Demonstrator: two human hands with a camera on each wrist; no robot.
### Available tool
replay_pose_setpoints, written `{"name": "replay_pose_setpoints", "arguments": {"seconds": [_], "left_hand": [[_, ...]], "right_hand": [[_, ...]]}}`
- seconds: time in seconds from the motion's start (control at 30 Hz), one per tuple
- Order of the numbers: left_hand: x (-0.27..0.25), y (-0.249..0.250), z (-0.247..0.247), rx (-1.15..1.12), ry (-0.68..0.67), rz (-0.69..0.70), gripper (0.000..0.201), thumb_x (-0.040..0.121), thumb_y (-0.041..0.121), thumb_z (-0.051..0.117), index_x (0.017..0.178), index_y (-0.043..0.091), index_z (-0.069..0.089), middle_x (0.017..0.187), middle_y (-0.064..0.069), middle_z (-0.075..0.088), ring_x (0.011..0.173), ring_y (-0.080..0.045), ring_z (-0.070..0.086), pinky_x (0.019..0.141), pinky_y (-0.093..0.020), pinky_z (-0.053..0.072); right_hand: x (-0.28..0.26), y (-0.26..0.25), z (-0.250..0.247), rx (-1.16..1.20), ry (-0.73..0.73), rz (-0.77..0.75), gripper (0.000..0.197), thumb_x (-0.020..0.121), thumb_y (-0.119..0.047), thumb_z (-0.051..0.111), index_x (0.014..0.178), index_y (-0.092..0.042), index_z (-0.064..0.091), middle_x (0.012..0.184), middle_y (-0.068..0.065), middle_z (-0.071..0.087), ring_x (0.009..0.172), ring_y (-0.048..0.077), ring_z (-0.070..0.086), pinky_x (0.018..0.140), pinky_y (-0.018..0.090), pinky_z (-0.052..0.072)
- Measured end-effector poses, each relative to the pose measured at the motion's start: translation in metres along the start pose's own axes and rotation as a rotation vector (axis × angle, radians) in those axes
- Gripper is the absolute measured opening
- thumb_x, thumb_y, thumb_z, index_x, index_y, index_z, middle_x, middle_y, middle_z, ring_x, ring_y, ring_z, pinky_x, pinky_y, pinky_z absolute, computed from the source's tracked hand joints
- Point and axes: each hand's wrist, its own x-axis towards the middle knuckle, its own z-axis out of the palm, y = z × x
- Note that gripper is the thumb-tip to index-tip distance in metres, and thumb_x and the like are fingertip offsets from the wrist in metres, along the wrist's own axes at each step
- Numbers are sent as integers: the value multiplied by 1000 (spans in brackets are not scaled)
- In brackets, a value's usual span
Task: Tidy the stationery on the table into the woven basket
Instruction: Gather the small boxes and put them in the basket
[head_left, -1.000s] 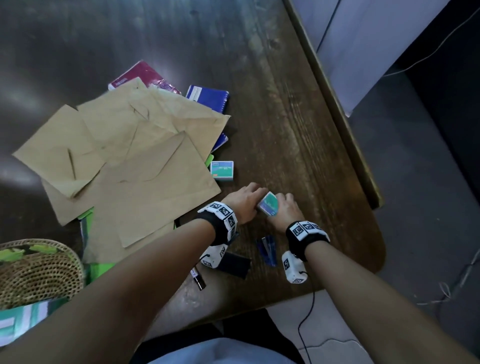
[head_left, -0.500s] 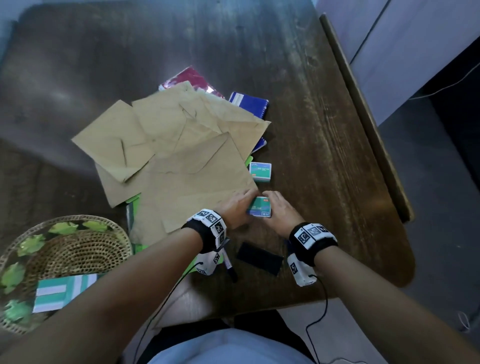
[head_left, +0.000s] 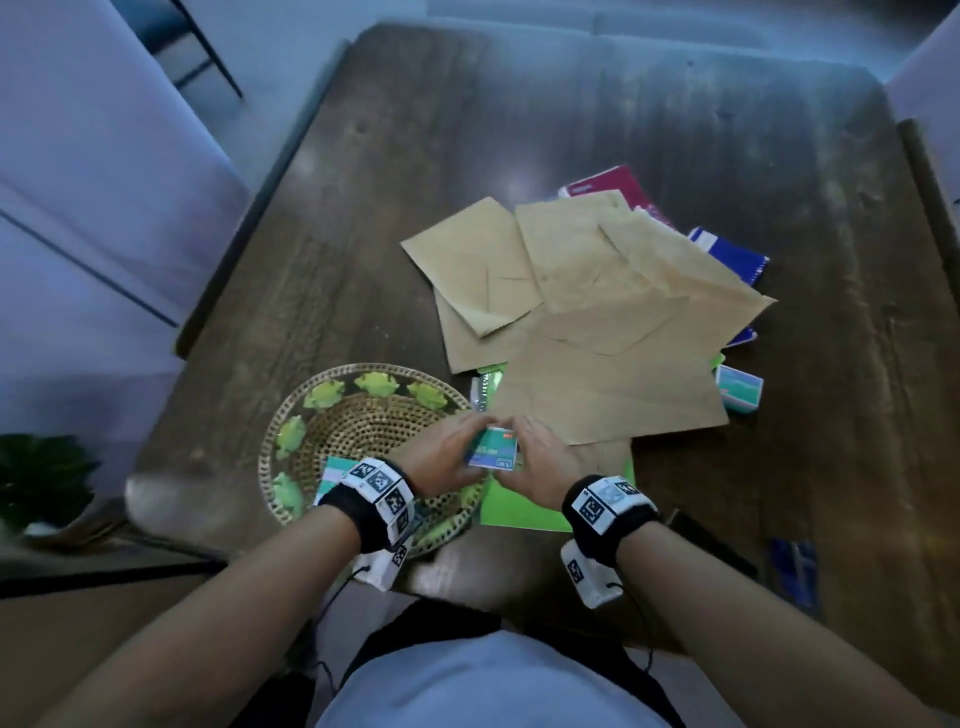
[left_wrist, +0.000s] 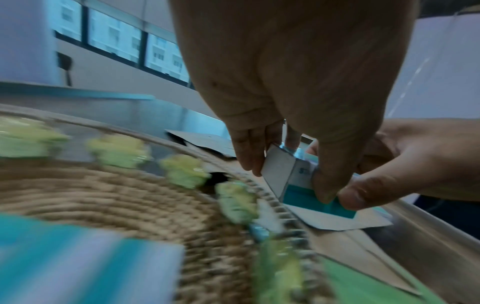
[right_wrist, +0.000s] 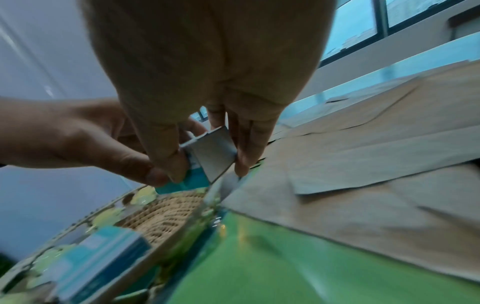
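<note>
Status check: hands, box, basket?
Left hand and right hand both pinch the teal staple box. Box held at the woven basket rim's right edge. One box already inside; nothing blocking.

Bare forearms, black wristband (head_left: 363, 512) on the left wrist, black wristband (head_left: 613, 522) on the right wrist, each banded with white black-patterned marker squares, white camera module with thin black cable under each wrist, pale blue top (head_left: 483, 680), dark trousers.

The head view looks steeply down over the dark wooden surface (head_left: 519, 130). Both wrist views look closely along the hands, sharing the round woven basket (left_wrist: 116, 197) (right_wrist: 166, 211).
</note>
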Motion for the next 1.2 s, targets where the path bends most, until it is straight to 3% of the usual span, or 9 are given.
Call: {"name": "replay_pose_setpoints", "arguments": {"seconds": [0.07, 0.17, 0.3, 0.43, 0.67, 0.93, 1.07, 1.2], "left_hand": [[-24, -22, -11, -1, 7, -32, 70, 85, 25, 73, 145, 9, 41, 139, -8, 51, 120, -19, 54, 102, -25, 40], [-57, -57, -22, 14, -20, -81, 67, 85, 26, 73, 142, 14, 41, 132, -2, 52, 108, -12, 53, 94, -23, 44], [-88, -97, -32, 61, -59, -109, 58, 82, 27, 74, 133, 19, 48, 121, 2, 54, 106, -14, 55, 91, -31, 47], [-106, -124, -39, 209, -72, -98, 55, 77, 40, 77, 123, 23, 52, 115, 6, 60, 102, -15, 57, 90, -35, 47], [-118, -147, -28, 291, -102, -91, 61, 76, 52, 73, 125, 25, 49, 121, 8, 52, 110, -14, 48, 96, -36, 42], [-114, -148, -25, 363, -169, -73, 77, 79, 41, 73, 144, 19, 37, 141, 2, 41, 126, -18, 40, 106, -38, 38], [-110, -144, -28, 435, -189, -59, 64, 83, 27, 72, 139, 13, 43, 135, -2, 48, 117, -20, 45, 105, -37, 40], [-108, -139, -32, 511, -233, -46, 58, 84, 31, 70, 132, 11, 46, 128, -4, 50, 111, -21, 47, 100, -36, 43]], "right_hand": [[10, -27, 17, -23, -34, -22, 57, 81, -39, 72, 127, -14, 49, 117, 5, 54, 108, 24, 55, 90, 39, 47], [22, -70, 39, -86, -75, -65, 51, 84, -42, 69, 121, -15, 47, 118, 4, 50, 104, 24, 56, 82, 38, 47], [36, -112, 67, -151, -105, -96, 48, 84, -39, 69, 119, -16, 46, 117, 3, 49, 105, 23, 56, 80, 36, 45], [42, -138, 90, -203, -110, -129, 52, 83, -43, 70, 119, -15, 46, 118, 4, 51, 108, 24, 52, 88, 35, 43], [42, -150, 110, -310, -144, -132, 63, 83, -55, 68, 125, -16, 43, 125, 5, 46, 115, 26, 49, 94, 44, 46], [42, -152, 118, -344, -130, -93, 68, 84, -54, 68, 133, -13, 42, 128, 6, 44, 117, 26, 46, 93, 44, 47], [45, -154, 122, -393, -124, -64, 61, 86, -50, 66, 128, -13, 44, 125, 6, 45, 116, 26, 48, 88, 43, 48], [46, -157, 126, -475, -121, -53, 59, 85, -44, 68, 128, -13, 42, 127, 6, 45, 117, 26, 47, 86, 43, 49]]}}
